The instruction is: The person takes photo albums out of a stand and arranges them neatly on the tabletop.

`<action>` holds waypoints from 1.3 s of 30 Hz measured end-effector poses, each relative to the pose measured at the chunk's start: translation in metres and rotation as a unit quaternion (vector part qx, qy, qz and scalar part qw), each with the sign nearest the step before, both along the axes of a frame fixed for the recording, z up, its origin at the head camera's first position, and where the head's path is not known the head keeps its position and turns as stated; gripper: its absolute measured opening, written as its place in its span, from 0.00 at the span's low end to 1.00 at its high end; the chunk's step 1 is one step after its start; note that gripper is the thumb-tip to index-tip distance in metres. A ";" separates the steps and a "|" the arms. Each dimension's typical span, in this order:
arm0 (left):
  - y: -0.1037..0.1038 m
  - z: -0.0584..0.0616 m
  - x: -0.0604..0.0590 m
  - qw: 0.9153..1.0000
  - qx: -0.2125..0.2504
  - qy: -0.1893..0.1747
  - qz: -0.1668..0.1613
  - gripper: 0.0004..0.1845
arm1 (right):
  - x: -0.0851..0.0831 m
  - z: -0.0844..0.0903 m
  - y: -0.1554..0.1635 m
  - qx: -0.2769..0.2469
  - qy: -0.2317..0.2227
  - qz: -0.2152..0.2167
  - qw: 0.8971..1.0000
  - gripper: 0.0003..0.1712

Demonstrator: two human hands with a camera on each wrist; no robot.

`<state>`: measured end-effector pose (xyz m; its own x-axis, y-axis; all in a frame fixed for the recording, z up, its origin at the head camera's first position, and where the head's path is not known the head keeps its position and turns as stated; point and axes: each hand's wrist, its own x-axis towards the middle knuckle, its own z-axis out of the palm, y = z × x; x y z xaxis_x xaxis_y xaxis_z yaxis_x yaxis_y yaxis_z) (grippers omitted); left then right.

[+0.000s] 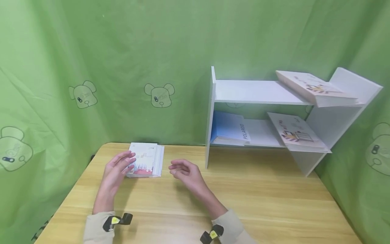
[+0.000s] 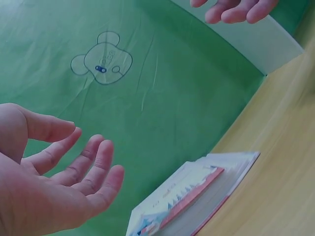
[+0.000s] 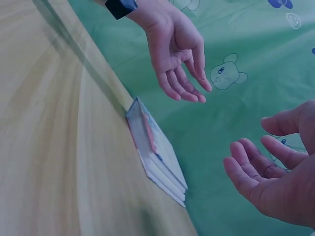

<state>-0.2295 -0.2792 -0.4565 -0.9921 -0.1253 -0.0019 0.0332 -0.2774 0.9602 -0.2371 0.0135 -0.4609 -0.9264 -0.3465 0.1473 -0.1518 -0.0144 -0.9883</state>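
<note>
One blue book [image 1: 228,126] reads POLAROID; left hand [image 1: 115,170] near stack [image 1: 144,156]

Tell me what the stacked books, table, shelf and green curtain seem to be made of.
Stacked books: probably paper with smooth card covers; layered page edges show.
Table: wood or laminate, softly glossy; pale grain shows.
Shelf: perhaps coated board, smooth white, in flat panels.
Curtain: thin fabric or plastic, faintly shiny; creases catch light.
</note>
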 end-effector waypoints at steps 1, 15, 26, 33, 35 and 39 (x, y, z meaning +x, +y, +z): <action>0.002 0.001 0.000 1.000 0.000 0.003 -0.003 0.20 | 0.000 0.001 0.002 -0.001 0.002 -0.003 1.000 0.22; 0.027 0.011 0.004 0.997 0.003 0.046 -0.061 0.20 | -0.002 0.019 0.029 -0.041 0.003 -0.029 0.999 0.22; 0.040 0.020 0.008 0.995 -0.004 0.064 -0.075 0.21 | -0.001 0.029 0.044 -0.049 0.019 -0.033 0.998 0.20; 0.046 0.024 0.011 0.994 -0.007 0.077 -0.078 0.21 | 0.000 0.035 0.051 -0.057 0.031 -0.037 0.997 0.20; 0.048 0.025 0.011 0.993 -0.003 0.083 -0.080 0.20 | 0.000 0.036 0.053 -0.059 0.036 -0.039 0.997 0.20; 0.052 0.026 0.012 0.993 0.000 0.090 -0.081 0.20 | 0.000 0.039 0.057 -0.063 0.041 -0.044 0.996 0.18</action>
<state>-0.2171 -0.2275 -0.4302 -0.9835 0.0350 0.1773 0.1595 -0.2939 0.9425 -0.2374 0.0703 -0.4218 -0.9357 -0.2381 0.2602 -0.2376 -0.1197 -0.9640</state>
